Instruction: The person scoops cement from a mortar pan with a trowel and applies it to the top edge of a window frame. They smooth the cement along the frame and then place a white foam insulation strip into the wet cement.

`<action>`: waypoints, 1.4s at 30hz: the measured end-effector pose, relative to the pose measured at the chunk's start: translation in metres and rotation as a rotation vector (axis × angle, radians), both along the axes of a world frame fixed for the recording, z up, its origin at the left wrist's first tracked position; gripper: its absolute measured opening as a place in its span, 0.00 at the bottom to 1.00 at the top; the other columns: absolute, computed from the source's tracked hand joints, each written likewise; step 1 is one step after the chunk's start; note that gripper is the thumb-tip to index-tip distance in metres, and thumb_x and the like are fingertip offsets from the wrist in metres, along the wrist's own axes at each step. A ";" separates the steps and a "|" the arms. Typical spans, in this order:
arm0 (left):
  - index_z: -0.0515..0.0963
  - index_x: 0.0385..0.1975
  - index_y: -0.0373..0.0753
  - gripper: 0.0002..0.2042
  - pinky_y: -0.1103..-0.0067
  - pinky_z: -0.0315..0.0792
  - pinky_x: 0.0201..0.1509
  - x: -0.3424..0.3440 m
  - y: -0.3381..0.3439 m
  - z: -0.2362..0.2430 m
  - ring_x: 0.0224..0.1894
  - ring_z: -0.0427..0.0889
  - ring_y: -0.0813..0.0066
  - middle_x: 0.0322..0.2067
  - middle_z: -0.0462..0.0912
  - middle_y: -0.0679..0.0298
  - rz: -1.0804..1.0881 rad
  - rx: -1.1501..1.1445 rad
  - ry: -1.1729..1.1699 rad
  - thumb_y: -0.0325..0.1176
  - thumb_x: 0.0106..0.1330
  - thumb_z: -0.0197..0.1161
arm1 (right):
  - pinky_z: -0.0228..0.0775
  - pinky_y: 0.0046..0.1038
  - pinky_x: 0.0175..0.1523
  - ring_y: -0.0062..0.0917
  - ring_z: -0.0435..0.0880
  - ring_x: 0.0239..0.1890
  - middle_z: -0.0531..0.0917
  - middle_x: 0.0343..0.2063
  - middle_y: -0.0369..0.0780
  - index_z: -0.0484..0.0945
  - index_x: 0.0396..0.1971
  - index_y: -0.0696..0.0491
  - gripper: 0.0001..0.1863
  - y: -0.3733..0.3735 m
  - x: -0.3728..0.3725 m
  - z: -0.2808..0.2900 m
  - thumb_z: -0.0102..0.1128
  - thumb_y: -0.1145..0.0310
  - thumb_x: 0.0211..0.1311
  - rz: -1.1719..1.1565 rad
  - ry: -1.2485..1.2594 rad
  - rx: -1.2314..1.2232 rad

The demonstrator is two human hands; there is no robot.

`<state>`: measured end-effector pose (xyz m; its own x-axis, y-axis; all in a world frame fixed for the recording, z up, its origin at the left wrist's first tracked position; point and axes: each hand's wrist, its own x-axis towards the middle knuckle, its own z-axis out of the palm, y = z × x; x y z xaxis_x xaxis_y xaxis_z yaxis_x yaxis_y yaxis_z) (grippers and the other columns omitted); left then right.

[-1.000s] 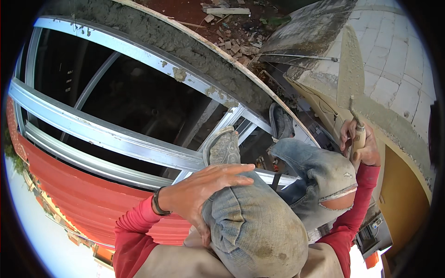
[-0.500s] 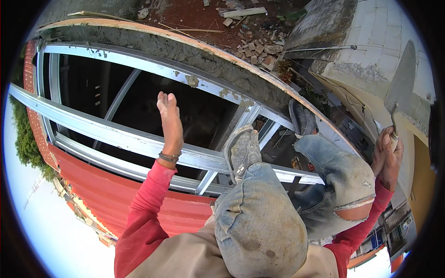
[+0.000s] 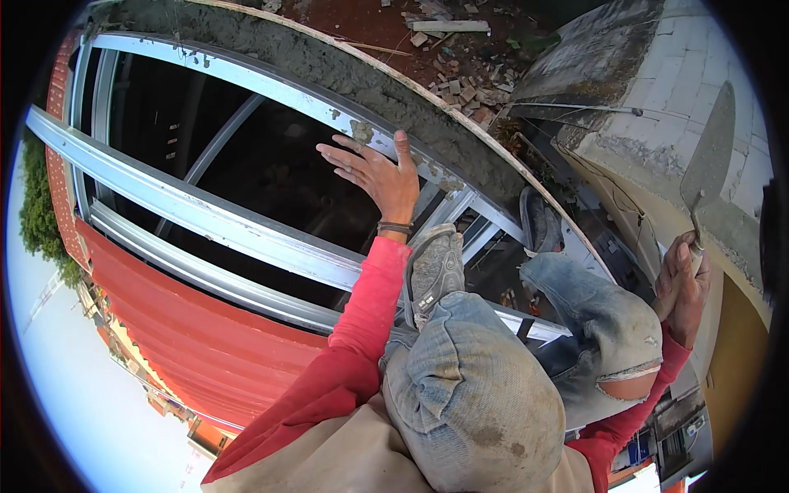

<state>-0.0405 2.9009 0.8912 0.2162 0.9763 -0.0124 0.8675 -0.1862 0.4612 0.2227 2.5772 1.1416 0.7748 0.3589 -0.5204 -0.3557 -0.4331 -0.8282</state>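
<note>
Closest: beige-and-red long-sleeved top (image 3: 374,283), then faded blue denim trousers (image 3: 468,394), stained, torn open at right knee, both knees bent. Past the cuffs: left hand (image 3: 385,172), with dark thin wristband (image 3: 394,227), open and empty, fingers extended, thumb apart, over upper rail of long silver metal frame (image 3: 214,212). Can't tell if touching the rail. Near the fingers: grey lump of mortar (image 3: 362,131) stuck on same rail. Out at right: right hand (image 3: 684,283), wrapped around pale handle of grey pointed metal trowel (image 3: 711,160), held aloft, blade aimed toward top of view, well apart from frame. Below, near the frame: mortar-smeared grey left shoe (image 3: 436,267), with dark right shoe (image 3: 542,222) farther right. Behind upper rail: rough strip of grey mortar (image 3: 329,70), edged by thin pale curved board (image 3: 460,117). At left: red ribbed roof sheeting (image 3: 189,337). Farther down: scattered brick rubble (image 3: 468,94) on reddish ground, beside pale block-patterned surface (image 3: 690,62). Farthest: green leafy tree (image 3: 49,205), pale blue sky (image 3: 49,361).
</note>
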 end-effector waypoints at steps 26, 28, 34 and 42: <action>0.67 0.75 0.42 0.36 0.52 0.52 0.81 -0.117 -0.015 0.198 0.80 0.57 0.48 0.75 0.65 0.52 -1.230 -1.378 -0.443 0.65 0.80 0.39 | 0.57 0.16 0.19 0.09 0.67 0.16 0.72 0.23 0.29 0.74 0.54 0.55 0.18 0.018 0.009 -0.014 0.65 0.59 0.75 0.199 -0.175 -0.201; 0.82 0.60 0.43 0.31 0.52 0.58 0.79 -0.132 0.040 0.218 0.74 0.69 0.51 0.65 0.80 0.53 -1.429 -1.042 -0.044 0.63 0.78 0.49 | 0.59 0.17 0.20 0.10 0.68 0.17 0.73 0.24 0.30 0.74 0.54 0.55 0.17 0.037 0.011 -0.004 0.64 0.61 0.75 0.295 -0.145 -0.202; 0.87 0.50 0.41 0.24 0.59 0.67 0.70 -0.171 0.201 0.208 0.55 0.84 0.60 0.47 0.88 0.59 -0.922 0.179 0.382 0.56 0.73 0.62 | 0.67 0.23 0.30 0.16 0.71 0.23 0.76 0.30 0.35 0.74 0.56 0.55 0.19 0.160 0.015 0.037 0.64 0.63 0.73 0.792 -0.491 -0.216; 0.89 0.29 0.43 0.17 0.70 0.66 0.48 -0.204 0.227 0.174 0.27 0.75 0.70 0.23 0.84 0.67 -0.795 0.262 0.374 0.51 0.68 0.68 | 0.76 0.46 0.43 0.49 0.85 0.34 0.82 0.37 0.55 0.67 0.62 0.59 0.25 0.309 -0.080 0.035 0.60 0.69 0.68 1.148 -0.481 0.028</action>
<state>-0.2449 3.1275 1.0650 0.8520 0.5232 -0.0162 0.5235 -0.8513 0.0351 0.1427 2.8863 1.1763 0.1159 0.9606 -0.2525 0.5581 -0.2733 -0.7835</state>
